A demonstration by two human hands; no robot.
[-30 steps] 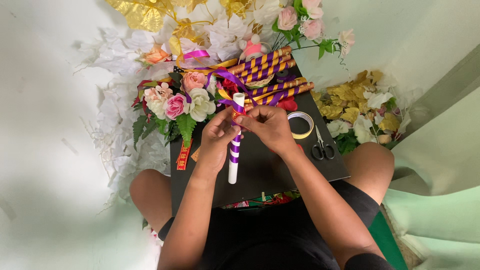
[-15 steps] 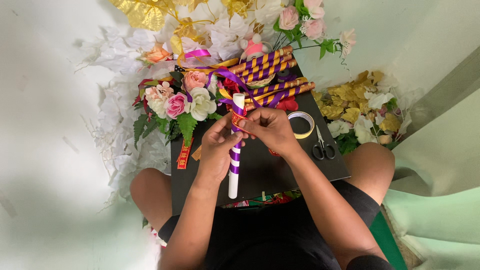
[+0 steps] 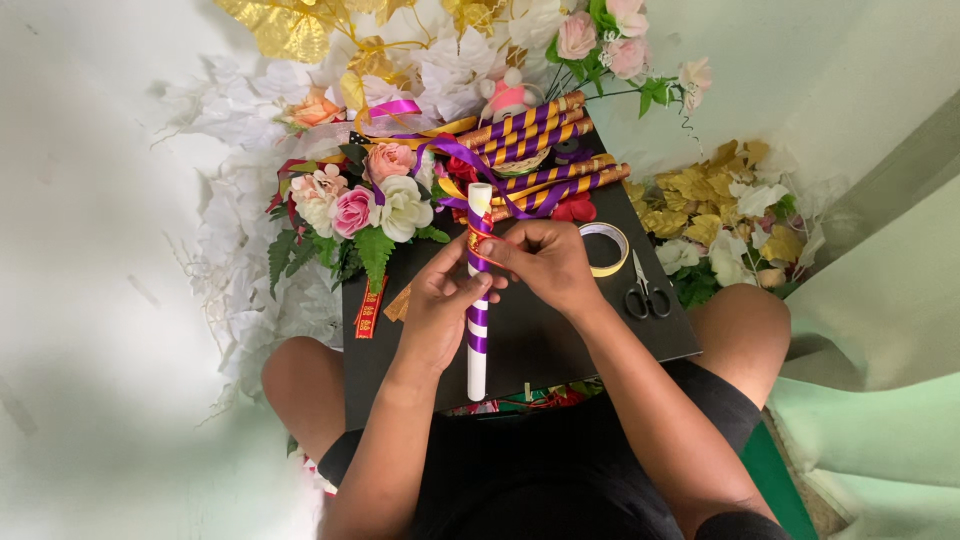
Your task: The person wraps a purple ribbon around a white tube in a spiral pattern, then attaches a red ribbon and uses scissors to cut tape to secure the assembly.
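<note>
1. Since the earlier frames, both hands sit slightly lower on the white plastic tube (image 3: pixel 478 330), so more of its bare top end shows above them, and the right hand's fingers now pinch closer to the tube.
2. Left hand (image 3: pixel 440 305) is wrapped around the tube's middle, fingers closed on it, holding it upright in the centre of the frame.
3. Right hand (image 3: pixel 545 262) has thumb and fingertips pressed together on the purple satin ribbon (image 3: pixel 480 232) where it meets the tube near its upper part.
4. Purple ribbon already spirals around the tube below the left hand; an orange-gold strip crosses it at the fingertips.
5. Under the hands lies a black flat board (image 3: pixel 560 340) resting across the person's lap.
6. At the upper centre of the board lies a bundle of tubes wrapped in purple and gold stripes (image 3: pixel 545 160).
7. Right of the hands sit a roll of pale tape (image 3: pixel 606 248) and small black-handled scissors (image 3: pixel 645 292).
8. Left of the tube, a bunch of pink and white artificial flowers (image 3: pixel 360 205) lies on the board's edge.
</note>
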